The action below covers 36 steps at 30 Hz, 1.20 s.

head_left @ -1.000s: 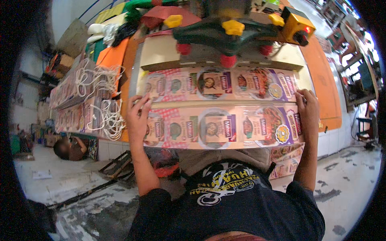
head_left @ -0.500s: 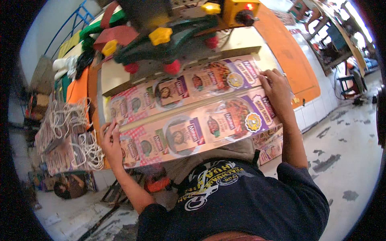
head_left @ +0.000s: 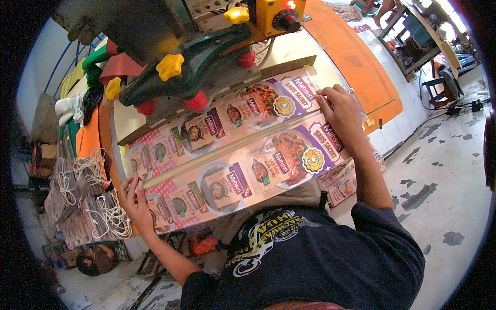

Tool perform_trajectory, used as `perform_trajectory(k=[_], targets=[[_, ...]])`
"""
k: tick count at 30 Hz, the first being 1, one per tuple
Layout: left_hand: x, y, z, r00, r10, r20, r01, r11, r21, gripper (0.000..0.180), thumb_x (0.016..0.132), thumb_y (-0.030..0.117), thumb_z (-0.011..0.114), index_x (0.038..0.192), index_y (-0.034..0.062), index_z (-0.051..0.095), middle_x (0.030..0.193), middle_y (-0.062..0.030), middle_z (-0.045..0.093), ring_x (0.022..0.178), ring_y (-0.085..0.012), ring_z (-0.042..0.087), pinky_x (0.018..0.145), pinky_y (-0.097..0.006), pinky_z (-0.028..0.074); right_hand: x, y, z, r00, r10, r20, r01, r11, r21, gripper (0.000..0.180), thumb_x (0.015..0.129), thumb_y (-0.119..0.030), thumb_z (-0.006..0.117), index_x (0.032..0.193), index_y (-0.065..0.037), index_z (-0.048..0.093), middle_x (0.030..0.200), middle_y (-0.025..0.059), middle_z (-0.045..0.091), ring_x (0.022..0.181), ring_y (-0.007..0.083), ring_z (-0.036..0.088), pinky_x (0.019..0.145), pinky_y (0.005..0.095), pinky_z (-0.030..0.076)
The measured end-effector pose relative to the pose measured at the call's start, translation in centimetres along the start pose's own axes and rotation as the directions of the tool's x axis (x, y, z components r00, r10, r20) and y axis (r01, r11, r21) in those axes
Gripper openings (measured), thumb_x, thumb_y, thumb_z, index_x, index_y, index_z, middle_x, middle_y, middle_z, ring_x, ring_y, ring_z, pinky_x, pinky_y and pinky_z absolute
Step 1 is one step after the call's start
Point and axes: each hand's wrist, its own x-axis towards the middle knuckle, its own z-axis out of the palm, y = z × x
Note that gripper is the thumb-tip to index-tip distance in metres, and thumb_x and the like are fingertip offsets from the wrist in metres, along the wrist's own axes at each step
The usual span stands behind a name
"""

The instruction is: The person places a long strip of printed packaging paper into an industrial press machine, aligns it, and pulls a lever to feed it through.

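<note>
A long printed plastic sheet (head_left: 235, 188) with food pictures lies across the pale worktop of a press machine, its near part reaching over the front edge toward my body. A narrow bar (head_left: 227, 143) runs lengthwise between its two printed strips. At the left end, my left hand (head_left: 137, 209) is closed on the sheet's edge, fingertips beside the bar's end. My right hand (head_left: 341, 114) grips the opposite end with curled fingers. What lies under the fingers of both hands is hidden. Behind the sheet stands a straight upright metal guide (head_left: 287, 70).
Above the far strip hangs the machine's dark green arm (head_left: 188, 64) with yellow and red knobs. A yellow control box (head_left: 268, 18) shows a lit red lamp. Bundled printed sheets with white cords (head_left: 111, 217) lie at left. An orange tabletop (head_left: 361, 62) extends right.
The view has turned slightly, so the machine and sheet appear farther left. Both hands remain at the sheet's two ends, and the sheet looks flatter and sharper.
</note>
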Motion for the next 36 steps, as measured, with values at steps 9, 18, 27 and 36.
perform_trajectory(k=[9,18,27,36], targets=[[0.0,0.0,0.0,1.0,0.02,-0.016,-0.019,0.999,0.048,0.032,0.102,0.023,0.059,0.13,0.0087,0.068,0.119,-0.0095,0.056,0.114,-0.0227,0.053,0.097,-0.036,0.042,0.0,0.0,-0.2,1.0,0.008,-0.003,-0.008,0.999,0.032,0.026,0.096,-0.029,0.063,0.098,-0.004,0.072,0.09,0.015,0.063,0.08,0.034,0.065,0.073,0.0445,0.05],[1.1,-0.6,-1.1,0.993,-0.092,0.071,0.094,0.995,-0.021,0.042,0.102,0.025,0.06,0.142,0.0127,0.058,0.111,-0.0045,0.058,0.095,-0.016,0.057,0.082,-0.031,0.046,1.1,0.1,-1.3,0.994,0.019,0.106,-0.036,0.986,0.161,0.037,0.095,-0.032,0.066,0.121,-0.006,0.066,0.097,0.0186,0.066,0.091,0.0303,0.066,0.083,0.0398,0.05],[4.9,1.1,-0.6,0.971,-0.12,0.207,0.14,0.986,-0.086,0.041,0.1,0.027,0.062,0.137,0.0099,0.062,0.093,-0.0042,0.061,0.074,-0.0097,0.053,0.067,-0.027,0.046,3.8,1.5,-0.6,0.966,-0.02,0.258,-0.015,0.991,0.134,0.043,0.093,-0.033,0.068,0.132,-0.015,0.065,0.079,0.0136,0.065,0.076,0.0223,0.063,0.07,0.0379,0.048],[5.6,-0.3,-0.6,0.967,-0.081,0.242,0.135,0.967,-0.217,0.039,0.098,0.023,0.062,0.134,0.0072,0.064,0.091,-0.0058,0.066,0.075,-0.0106,0.058,0.067,-0.025,0.046,4.4,1.0,-0.9,0.942,0.149,0.3,-0.217,0.954,0.207,0.042,0.091,-0.035,0.072,0.123,-0.008,0.064,0.085,0.0192,0.07,0.079,0.0256,0.07,0.069,0.0389,0.053]])
